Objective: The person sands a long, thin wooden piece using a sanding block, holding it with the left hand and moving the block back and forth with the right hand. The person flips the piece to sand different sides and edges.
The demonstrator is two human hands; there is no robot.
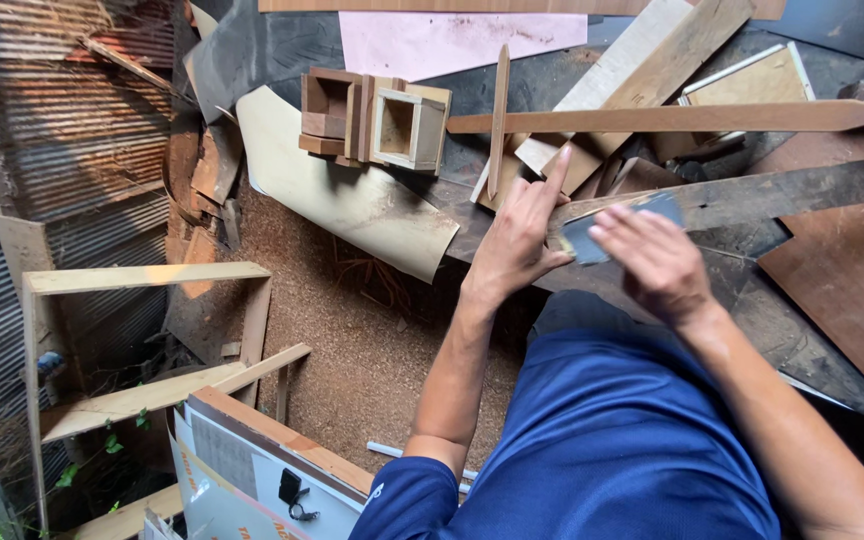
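Left hand (518, 240) grips near end of dark weathered plank (752, 200), thumb underneath, forefinger pointing far. Right hand (652, 262) lies flat, fingers pressed together on grey sandpaper sheet (592, 235), which rests on plank just right of left hand. Plank runs right, across scrap pile. Beyond hands: long pale pointed slat (672, 120) and thin upright stick (498, 120). Far left: two small open wooden boxes (377, 120). Near left: bare wooden frame (142, 280) against corrugated metal wall (72, 130).
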